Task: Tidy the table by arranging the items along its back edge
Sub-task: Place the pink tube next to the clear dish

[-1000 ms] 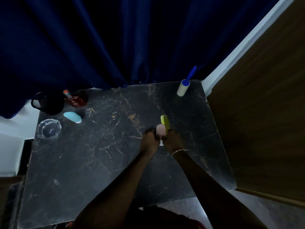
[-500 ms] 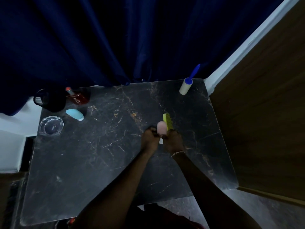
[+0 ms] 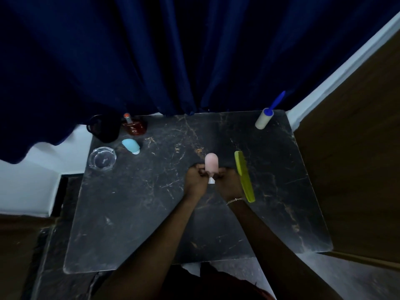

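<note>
Here, line by line, is what we see.
Writing: the red bottle (image 3: 134, 127) carries a pale label, too blurred for us to read.
Left hand (image 3: 194, 180): fingers clamped on the pink bottle (image 3: 211, 165) from its left.
Right hand (image 3: 228, 180): fingers closed on the same bottle's right side.
Pink bottle: upright between both hands, its white base (image 3: 211, 181) beneath the fingertips, above the table (image 3: 129, 213).
Green comb (image 3: 244, 175): flat, just right of our right fingers; we cannot tell whether it touches them.
</note>
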